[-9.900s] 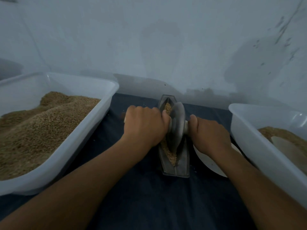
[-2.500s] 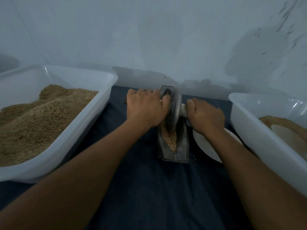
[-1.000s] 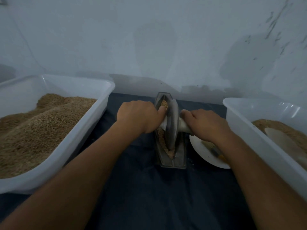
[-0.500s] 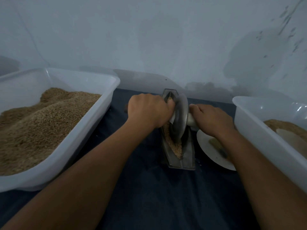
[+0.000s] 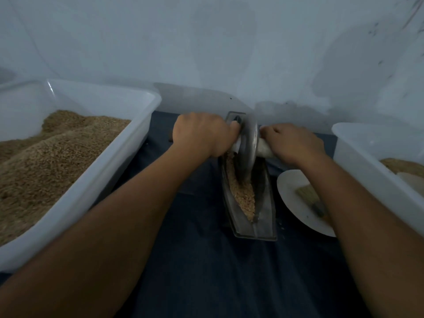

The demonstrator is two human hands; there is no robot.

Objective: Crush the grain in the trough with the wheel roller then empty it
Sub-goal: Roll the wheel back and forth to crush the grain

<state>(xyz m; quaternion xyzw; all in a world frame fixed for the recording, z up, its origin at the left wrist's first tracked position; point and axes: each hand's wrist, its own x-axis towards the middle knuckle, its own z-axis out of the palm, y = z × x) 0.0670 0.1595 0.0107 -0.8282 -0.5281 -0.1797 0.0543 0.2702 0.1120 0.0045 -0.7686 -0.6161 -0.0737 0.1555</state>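
A: Where was the trough, and how did it lie?

B: On the dark cloth between two white bins, its long axis running away from the person toward the wall, the pointed far end just short of it.

A: And the wheel?

B: Upright in the far half of the trough, edge-on along that axis. Grain lay heaped in the near half.

A: The hands?

B: The left hand was curled tight round the pale handle on its side; the right hand gripped the other end.

A: What else was around?

B: The left bin was piled with grain. The right bin held a little. A plate with a brush sat beside the trough, partly hidden under the right forearm.
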